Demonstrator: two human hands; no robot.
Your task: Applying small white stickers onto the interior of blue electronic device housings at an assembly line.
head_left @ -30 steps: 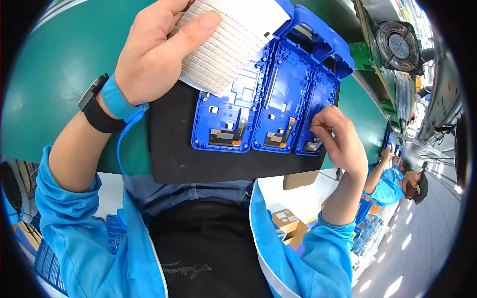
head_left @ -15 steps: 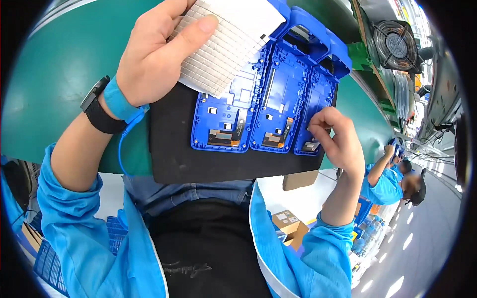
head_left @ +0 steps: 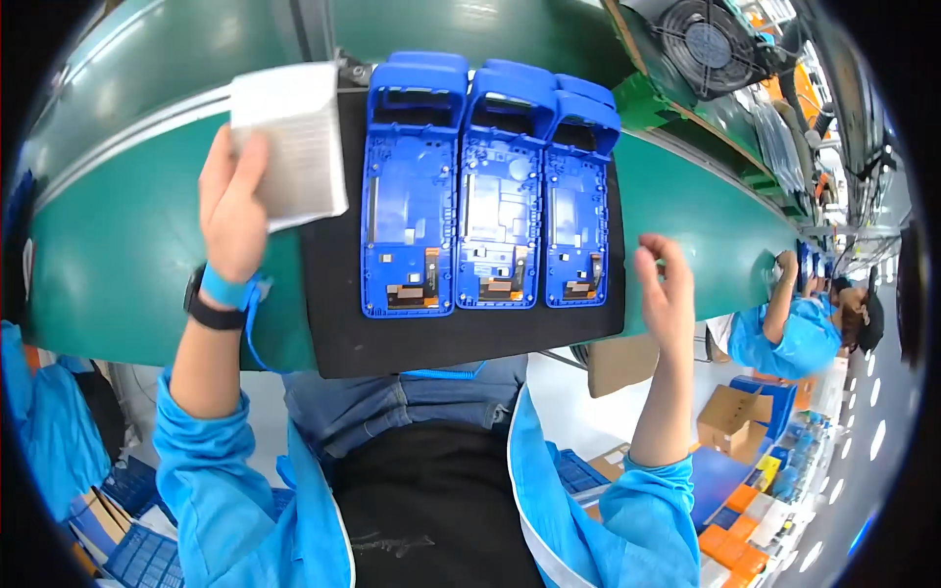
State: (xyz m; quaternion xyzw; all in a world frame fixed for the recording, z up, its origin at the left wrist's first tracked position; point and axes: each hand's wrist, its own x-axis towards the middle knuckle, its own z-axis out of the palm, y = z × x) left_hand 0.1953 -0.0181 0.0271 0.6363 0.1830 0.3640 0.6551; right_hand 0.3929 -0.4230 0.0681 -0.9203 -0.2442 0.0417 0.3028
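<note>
My left hand point(head_left: 233, 206) grips a stack of white sheets point(head_left: 286, 147), thumb on top, left of the black mat. In the earlier frame its face shows a grid of small pale squares. Three blue plastic device housings lie side by side on the mat: a left housing point(head_left: 404, 211), a middle housing point(head_left: 498, 216) and a right housing point(head_left: 576, 220). Each has a raised frame at its far end and a ribbon cable near its close end. Small white squares show inside them. My right hand point(head_left: 668, 289) hovers open beside the mat's right edge, fingers apart, nothing visible in it.
The black mat point(head_left: 338, 338) lies on a green worktable point(head_left: 108, 255). A round black fan point(head_left: 708, 44) stands at the far right, beside a green-edged shelf. A person in blue point(head_left: 784, 338) works further right. Cardboard boxes point(head_left: 730, 416) stand on the floor.
My left hand has carried the sheets off the housings to the left. My right hand has drawn back from the right housing and its fingers have spread. The view has shifted.
</note>
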